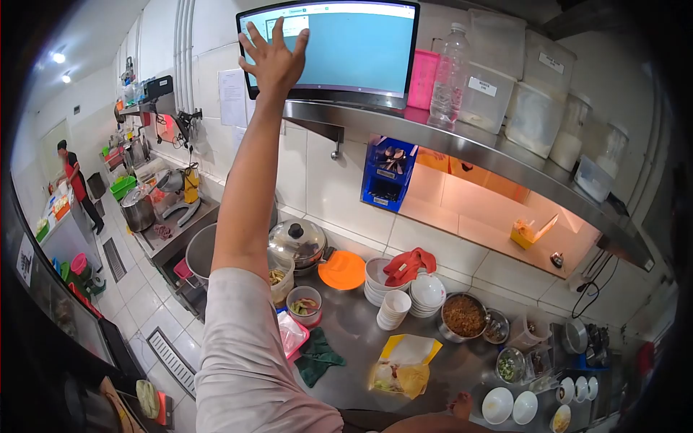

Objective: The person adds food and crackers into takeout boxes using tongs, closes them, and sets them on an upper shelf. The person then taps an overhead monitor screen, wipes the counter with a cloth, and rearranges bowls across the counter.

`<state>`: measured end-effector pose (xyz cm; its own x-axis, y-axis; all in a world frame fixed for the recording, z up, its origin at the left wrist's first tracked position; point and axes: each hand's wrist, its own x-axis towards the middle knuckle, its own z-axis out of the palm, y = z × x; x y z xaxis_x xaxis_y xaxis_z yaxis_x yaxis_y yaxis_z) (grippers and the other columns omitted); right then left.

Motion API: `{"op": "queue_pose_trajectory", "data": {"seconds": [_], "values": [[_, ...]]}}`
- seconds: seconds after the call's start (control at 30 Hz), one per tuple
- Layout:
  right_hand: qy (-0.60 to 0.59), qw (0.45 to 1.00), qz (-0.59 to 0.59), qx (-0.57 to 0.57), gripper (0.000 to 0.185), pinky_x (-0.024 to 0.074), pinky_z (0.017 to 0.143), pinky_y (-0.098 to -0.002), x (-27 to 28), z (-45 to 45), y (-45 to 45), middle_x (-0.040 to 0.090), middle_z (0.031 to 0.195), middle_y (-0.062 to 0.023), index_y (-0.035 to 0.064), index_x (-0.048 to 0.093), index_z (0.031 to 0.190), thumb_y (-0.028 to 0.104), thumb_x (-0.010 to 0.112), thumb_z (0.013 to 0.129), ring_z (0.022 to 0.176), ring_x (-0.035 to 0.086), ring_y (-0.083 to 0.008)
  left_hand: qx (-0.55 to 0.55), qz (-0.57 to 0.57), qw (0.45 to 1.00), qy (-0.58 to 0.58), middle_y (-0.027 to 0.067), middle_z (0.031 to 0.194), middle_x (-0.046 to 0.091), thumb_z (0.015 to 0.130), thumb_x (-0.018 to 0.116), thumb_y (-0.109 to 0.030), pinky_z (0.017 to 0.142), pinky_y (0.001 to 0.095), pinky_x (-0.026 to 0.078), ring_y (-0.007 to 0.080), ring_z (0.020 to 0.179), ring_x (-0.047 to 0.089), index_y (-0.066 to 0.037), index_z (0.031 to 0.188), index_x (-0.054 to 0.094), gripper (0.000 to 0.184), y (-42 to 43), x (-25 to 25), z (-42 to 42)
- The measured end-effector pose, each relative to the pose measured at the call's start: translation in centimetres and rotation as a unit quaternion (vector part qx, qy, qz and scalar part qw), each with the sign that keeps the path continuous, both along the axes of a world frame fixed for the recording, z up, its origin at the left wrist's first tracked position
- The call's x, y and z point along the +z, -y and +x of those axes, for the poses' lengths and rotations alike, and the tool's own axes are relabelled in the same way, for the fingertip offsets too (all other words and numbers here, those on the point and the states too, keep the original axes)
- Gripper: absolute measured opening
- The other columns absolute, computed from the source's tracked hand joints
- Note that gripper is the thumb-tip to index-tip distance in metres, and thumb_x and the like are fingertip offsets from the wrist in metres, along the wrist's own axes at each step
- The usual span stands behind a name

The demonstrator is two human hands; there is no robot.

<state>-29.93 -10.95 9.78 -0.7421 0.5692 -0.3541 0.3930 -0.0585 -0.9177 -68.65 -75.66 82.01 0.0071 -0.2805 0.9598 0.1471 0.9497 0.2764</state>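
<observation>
My left hand [276, 63] is raised in front of the monitor [354, 54] on the upper shelf, fingers spread, beside a small white window on its blue screen. Whether a fingertip touches the glass I cannot tell. Only a small part of my right hand [462, 405] shows, low at the counter's front edge; its fingers are not clear. Near it lies a yellow and white paper wrapper [413, 351] with some food on it. Two white bowls [497, 405] stand just right of that hand.
On the steel counter are a pot of minced food [464, 316], stacked white bowls [428, 292], a red cloth [410, 266], an orange lid [342, 270], a green cloth [317, 356] and a lidded pan [297, 242]. Bins line the shelf [462, 144]. A person [76, 180] stands far left.
</observation>
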Motion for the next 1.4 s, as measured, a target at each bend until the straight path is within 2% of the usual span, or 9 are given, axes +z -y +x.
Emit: {"op": "queue_pose_trajectory", "data": {"seconds": [0.2, 0.4, 0.47, 0.63, 0.8, 0.93, 1.1, 1.2, 1.4], "values": [[-0.008, 0.995, 0.095, -0.021, 0.026, 0.0519, 0.046, -0.0377, -3.0, -0.7, -1.9, 0.054, 0.069, -0.0072, 0.0090, 0.049, 0.110, 0.029, 0.055, 0.094, 0.049, 0.055, -0.0202, -0.196, -0.028, 0.966, -0.165, 0.0271, 0.152, 0.018, 0.089, 0.061, -0.051, 0.111, 0.0582, 0.017, 0.0446, 0.142, 0.016, -0.008, 0.136, 0.044, 0.066, -6.9, -6.0, 4.3], [-0.067, 0.830, -0.552, -0.041, 0.040, 0.0565, 0.057, -0.0459, -13.6, -1.5, -7.4, 0.059, 0.091, -0.0118, 0.0140, 0.048, 0.122, 0.037, 0.061, 0.093, 0.062, 0.063, -0.0277, -0.641, -0.220, 0.732, -0.062, 0.0267, 0.144, 0.039, 0.077, 0.074, -0.040, 0.109, 0.0520, 0.031, 0.0429, 0.133, 0.039, -0.006, 0.136, 0.042, 0.076, -16.8, -20.1, 17.0], [0.043, 0.955, -0.287, 0.065, 0.045, 0.0565, 0.059, -0.0460, -11.1, -1.9, -4.8, 0.058, 0.098, -0.0131, 0.0145, 0.045, 0.127, 0.042, 0.058, 0.095, 0.066, 0.064, -0.0284, -0.755, -0.167, 0.596, -0.218, 0.0260, 0.145, 0.037, 0.080, 0.056, -0.073, 0.106, 0.0519, 0.033, 0.0428, 0.131, 0.041, -0.008, 0.143, 0.036, 0.093, -19.6, -19.8, 21.6], [0.103, 0.976, -0.081, 0.173, 0.054, 0.0560, 0.065, -0.0445, 0.8, -1.0, 3.9, 0.058, 0.106, -0.0151, 0.0130, 0.040, 0.134, 0.051, 0.047, 0.097, 0.075, 0.065, -0.0290, -0.856, -0.102, 0.459, -0.212, 0.0180, 0.148, 0.034, 0.087, 0.056, -0.054, 0.104, 0.0554, 0.035, 0.0398, 0.133, 0.039, -0.013, 0.142, 0.039, 0.072, -20.9, -17.9, 30.0], [0.073, 0.964, -0.130, 0.221, 0.068, 0.0541, 0.082, -0.0509, 5.4, -1.3, 5.7, 0.055, 0.128, -0.0213, 0.0093, 0.028, 0.146, 0.058, 0.036, 0.099, 0.103, 0.063, -0.0379, -0.888, 0.002, 0.431, -0.160, 0.0100, 0.151, 0.031, 0.093, 0.057, -0.035, 0.102, 0.0589, 0.036, 0.0368, 0.134, 0.037, -0.019, 0.142, 0.041, 0.054, -22.0, -16.6, 35.0], [0.097, 0.978, -0.126, 0.136, 0.056, 0.0553, 0.068, -0.0440, 6.4, -1.7, 7.3, 0.058, 0.110, -0.0165, 0.0111, 0.038, 0.136, 0.053, 0.042, 0.099, 0.080, 0.065, -0.0298, -0.898, 0.054, 0.406, -0.158, -0.0012, 0.158, 0.023, 0.098, 0.053, -0.027, 0.100, 0.0618, 0.040, 0.0321, 0.140, 0.030, -0.029, 0.143, 0.044, 0.046, -23.4, -16.7, 35.9], [0.091, 0.971, -0.130, 0.178, 0.053, 0.0555, 0.060, -0.0398, -0.1, -3.0, 4.5, 0.061, 0.101, -0.0137, 0.0087, 0.041, 0.132, 0.049, 0.045, 0.099, 0.068, 0.066, -0.0246, -0.901, 0.247, 0.344, -0.100, 0.0207, 0.138, 0.043, 0.091, 0.065, -0.020, 0.105, 0.0533, 0.036, 0.0418, 0.123, 0.047, -0.001, 0.124, 0.054, 0.039, -26.5, -25.8, 34.5], [0.060, 0.980, -0.133, 0.139, 0.044, 0.0526, 0.053, -0.0317, 1.8, -3.6, 6.7, 0.062, 0.081, -0.0077, 0.0083, 0.052, 0.123, 0.045, 0.047, 0.100, 0.061, 0.063, -0.0178, -0.819, 0.216, 0.523, 0.091, 0.0152, 0.117, 0.056, 0.095, 0.060, -0.022, 0.097, 0.0414, 0.041, 0.0289, 0.110, 0.054, -0.001, 0.107, 0.062, 0.025, -28.6, -35.4, 30.7], [-0.083, 0.958, 0.071, 0.265, 0.046, 0.0515, 0.069, -0.0306, -1.4, -5.6, 7.2, 0.065, 0.083, -0.0088, 0.0070, 0.063, 0.106, 0.046, 0.040, 0.102, 0.072, 0.064, -0.0144, -0.562, 0.456, 0.554, 0.412, -0.0003, 0.079, 0.059, 0.099, 0.054, -0.020, 0.070, 0.0236, 0.043, 0.0076, 0.075, 0.051, -0.002, 0.095, 0.064, 0.021, -30.4, -57.4, 33.5]]}}
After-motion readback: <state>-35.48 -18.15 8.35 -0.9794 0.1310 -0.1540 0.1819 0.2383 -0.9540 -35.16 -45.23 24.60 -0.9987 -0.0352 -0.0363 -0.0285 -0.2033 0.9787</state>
